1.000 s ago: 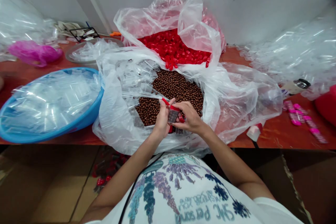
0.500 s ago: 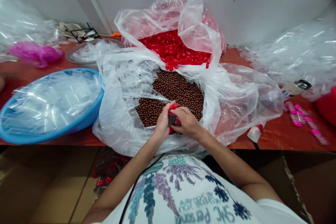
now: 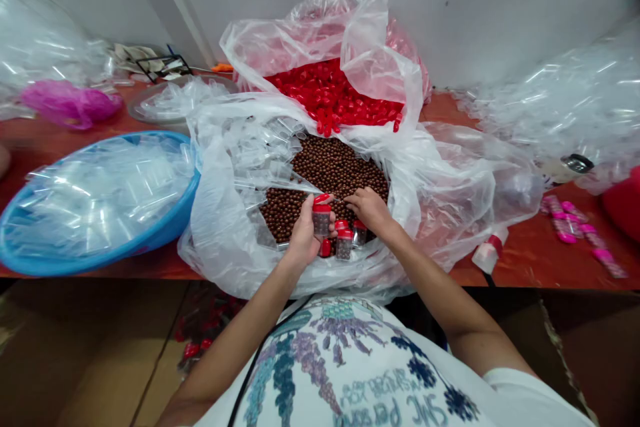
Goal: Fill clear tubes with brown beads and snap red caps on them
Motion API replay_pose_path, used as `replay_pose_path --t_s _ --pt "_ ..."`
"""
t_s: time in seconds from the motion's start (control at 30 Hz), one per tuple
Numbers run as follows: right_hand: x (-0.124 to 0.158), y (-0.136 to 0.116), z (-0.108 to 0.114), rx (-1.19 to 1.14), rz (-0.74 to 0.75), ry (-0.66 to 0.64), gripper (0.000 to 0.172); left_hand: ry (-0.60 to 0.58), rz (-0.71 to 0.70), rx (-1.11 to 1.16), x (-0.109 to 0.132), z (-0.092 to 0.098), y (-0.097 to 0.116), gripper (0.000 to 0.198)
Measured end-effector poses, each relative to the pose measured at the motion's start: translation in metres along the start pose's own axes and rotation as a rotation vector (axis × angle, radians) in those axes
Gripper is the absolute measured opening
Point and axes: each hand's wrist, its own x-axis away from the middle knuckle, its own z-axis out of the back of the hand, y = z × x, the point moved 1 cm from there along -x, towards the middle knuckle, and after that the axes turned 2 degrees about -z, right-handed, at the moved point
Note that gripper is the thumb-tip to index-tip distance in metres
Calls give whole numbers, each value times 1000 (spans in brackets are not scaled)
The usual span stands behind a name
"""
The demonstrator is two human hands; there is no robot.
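Nearest, printed white shirt [image 3: 340, 360]. Next, small red-topped containers [image 3: 344, 247] bunched at near edge of brown beads [image 3: 325, 163]. Just beside, clear red-topped jar [image 3: 321, 219] gripped upright in left hand [image 3: 303, 237]. Right hand [image 3: 371, 210] over beads, fingers bunched, can't tell if holding anything. Blue basin [image 3: 100, 265] off left, on red surface [image 3: 537, 267]. Farther, red pieces [image 3: 327, 90] in plastic bag [image 3: 275, 47].

My workstn. is in a small-goods workshop, per bulk qty. in view: loose brown beads [image 3: 335, 163], red plastic pcs. [image 3: 345, 97] in open bag [image 3: 280, 47], blue basin [image 3: 175, 225] w/ clear plastic pcs. [image 3: 110, 180], & cardboard [image 3: 95, 360] below table [image 3: 530, 250] level.
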Motion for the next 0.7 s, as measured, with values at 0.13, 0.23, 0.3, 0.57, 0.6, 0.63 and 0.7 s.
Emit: replay_pose_path --t_s 0.13,0.23,0.3,0.57,0.6,0.63,0.7 --pt "-2 -5 0 -66 -21 7 18 -11 -13 -38 -1 2 -4 56" --pt "5 -20 11 -424 -134 193 19 -4 -21 -62 -2 4 -5 57" --pt "10 -33 19 -703 -167 252 21 -1 -28 -72 -3 3 -7 56" --pt "19 -61 33 -732 45 174 17 121 -77 -99 -5 -3 -12 47" --pt "20 -61 33 -675 93 179 18 116 -93 -87 -5 -3 -11 47" --pt "21 -61 32 -625 122 190 26 106 -103 -73 -5 -3 -10 46" --pt "24 -60 32 -545 141 217 59 74 -99 -48 -6 -4 -8 47"
